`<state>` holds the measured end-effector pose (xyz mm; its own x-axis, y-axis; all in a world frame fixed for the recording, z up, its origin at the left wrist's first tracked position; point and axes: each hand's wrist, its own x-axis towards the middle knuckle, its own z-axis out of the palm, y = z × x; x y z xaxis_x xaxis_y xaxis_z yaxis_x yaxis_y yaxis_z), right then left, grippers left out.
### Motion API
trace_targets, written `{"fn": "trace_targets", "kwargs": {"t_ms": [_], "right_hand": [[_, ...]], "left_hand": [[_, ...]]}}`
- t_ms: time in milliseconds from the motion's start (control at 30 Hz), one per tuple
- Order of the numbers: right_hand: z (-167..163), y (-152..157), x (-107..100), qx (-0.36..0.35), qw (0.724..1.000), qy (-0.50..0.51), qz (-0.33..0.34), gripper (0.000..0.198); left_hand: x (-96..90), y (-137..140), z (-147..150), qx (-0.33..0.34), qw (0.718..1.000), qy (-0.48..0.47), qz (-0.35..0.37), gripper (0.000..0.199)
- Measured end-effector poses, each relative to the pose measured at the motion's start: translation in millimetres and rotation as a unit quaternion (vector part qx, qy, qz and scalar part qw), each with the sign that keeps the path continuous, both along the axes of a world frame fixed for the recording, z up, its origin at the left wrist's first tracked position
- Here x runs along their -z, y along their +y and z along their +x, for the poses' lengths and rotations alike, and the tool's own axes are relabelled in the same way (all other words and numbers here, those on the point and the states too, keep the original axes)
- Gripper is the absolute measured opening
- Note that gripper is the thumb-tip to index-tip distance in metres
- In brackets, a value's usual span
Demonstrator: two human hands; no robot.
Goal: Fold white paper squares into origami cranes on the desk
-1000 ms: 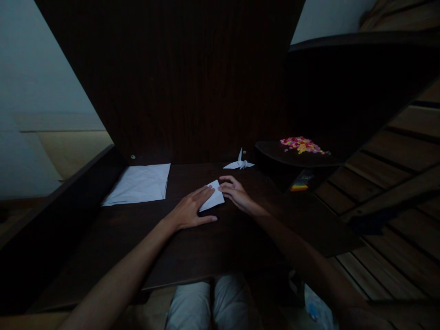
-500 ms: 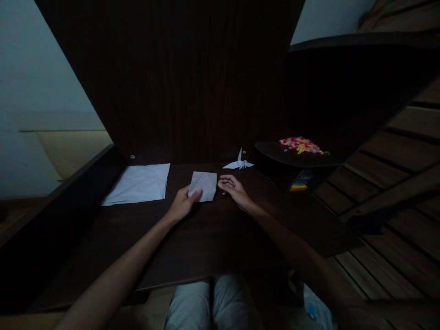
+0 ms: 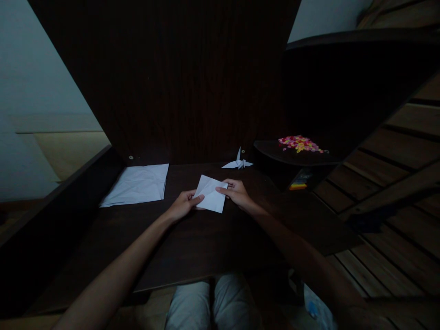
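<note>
Clock bearings are taken from the middle of the desk (image 3: 192, 250), with the seated person at six o'clock. From where I stand, the light is dim and the finer detail hard to read.

The desk is dark wood and is the largest item, together with the dark upright panel (image 3: 165, 82) that rises behind it at twelve. A rounded dark shelf (image 3: 270, 151) stands at two. The person's pale trousers (image 3: 201, 302) show below the front edge at six.

At ten lies a stack of white sheets (image 3: 135, 185), flat, creased on top and slightly uneven at its edges.

Both hands are bare and occupied. The left hand (image 3: 183, 205) grips the folded paper (image 3: 212, 202) at its nine o'clock side, thumb on the upper face. The right hand (image 3: 239, 193) grips it near its two o'clock corner, thumb likewise on top and fingers behind. The paper is a small white square with a visible crease, turned askew near the middle of the desk; I cannot tell whether it touches the surface.

On the shelf lies a loose heap of pink, red and yellow pieces (image 3: 300, 144). At one, near the panel, rests a white paper crane (image 3: 237, 164). Beneath the shelf, between two and three, sits a small packet (image 3: 298, 187), yellow and orange at its base.
</note>
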<state>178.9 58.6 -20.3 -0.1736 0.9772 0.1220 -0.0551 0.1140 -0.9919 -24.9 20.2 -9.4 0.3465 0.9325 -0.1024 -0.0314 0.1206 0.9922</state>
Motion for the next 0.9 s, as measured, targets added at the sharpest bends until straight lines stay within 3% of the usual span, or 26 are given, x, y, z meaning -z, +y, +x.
{"fn": "trace_targets", "kwargs": {"t_ms": [133,367,733,900], "right_hand": [[1.6,2.7,1.4,0.006,1.000,0.026,-0.004,0.034],[2.6,2.9,3.6,-0.053,0.997,0.041,-0.032,0.051],[7.6,8.2,4.2,0.013,0.999,0.037,0.014,0.047],[3.3,3.9,4.2,-0.021,0.999,0.044,-0.011,0.034]], "left_hand": [[1.6,2.2,-1.5,-0.011,1.000,-0.029,-0.003,0.047],[3.2,5.1,-2.1,-0.059,0.997,-0.052,0.003,0.051],[-0.1,1.7,0.7,-0.029,0.999,-0.014,-0.005,0.039],[-1.0,-0.3,1.5,-0.030,0.999,0.008,-0.006,0.039]]}}
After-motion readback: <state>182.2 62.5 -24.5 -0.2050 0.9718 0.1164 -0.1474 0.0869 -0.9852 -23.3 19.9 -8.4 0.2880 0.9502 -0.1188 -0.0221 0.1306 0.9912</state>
